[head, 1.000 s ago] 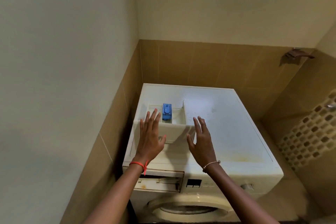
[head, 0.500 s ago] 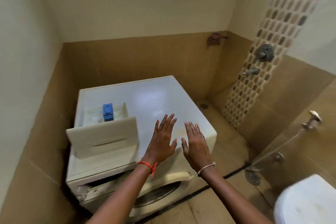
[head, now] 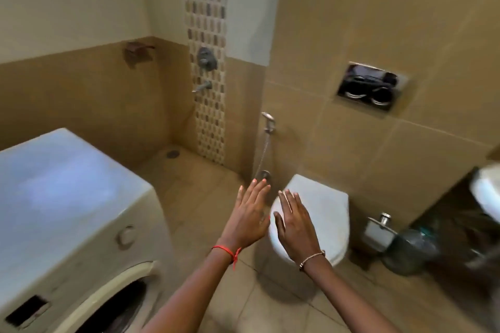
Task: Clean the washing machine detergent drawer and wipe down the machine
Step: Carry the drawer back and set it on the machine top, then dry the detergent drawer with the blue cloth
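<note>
The white front-loading washing machine (head: 67, 197) fills the lower left, with its round door (head: 116, 303) and a knob (head: 125, 235) on the front panel. The detergent drawer is out of view. My left hand (head: 250, 217), with a red thread on the wrist, is held flat in the air to the right of the machine, fingers apart and holding nothing. My right hand (head: 296, 227), wearing a bead bracelet, is beside it over the toilet, also flat and holding nothing.
A white toilet (head: 324, 211) with its lid down stands right of centre, under a flush plate (head: 370, 86). A hand sprayer (head: 268, 121) and a shower tap (head: 207, 58) are on the tiled walls. A bottle (head: 408, 250) and a sink edge (head: 487, 189) are at the right.
The view has swung right, away from the drawer on top of the machine toward the toilet. Both hands stayed flat and holding nothing and have moved off the machine.
</note>
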